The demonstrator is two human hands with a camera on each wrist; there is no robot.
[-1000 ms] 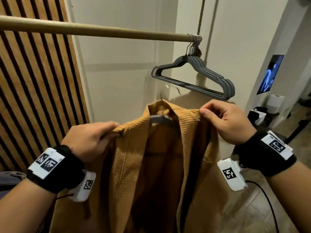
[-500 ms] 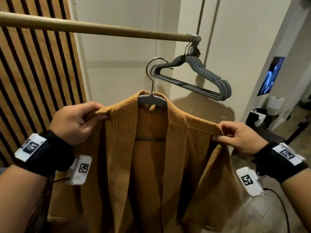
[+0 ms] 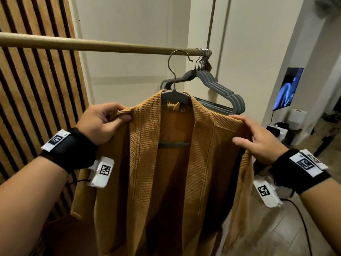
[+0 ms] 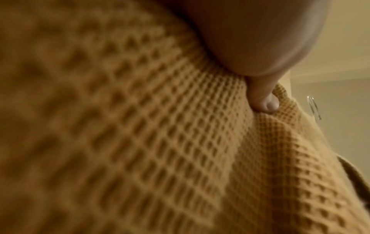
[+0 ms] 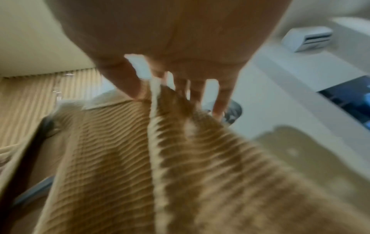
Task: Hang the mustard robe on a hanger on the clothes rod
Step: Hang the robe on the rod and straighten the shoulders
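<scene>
No legible writing; left hand pinches mustard robe shoulder.

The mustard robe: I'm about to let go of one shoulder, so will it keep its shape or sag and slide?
Likely floppy: the mustard robe drapes in folds below the grey hanger. Its waffle weave probably grips rather than slips. The shoulder under the right hand may sag if released.

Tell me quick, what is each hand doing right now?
Left hand: pinching the mustard robe at its shoulder.
Right hand: fingers straight, resting open on the robe's other shoulder.
</scene>
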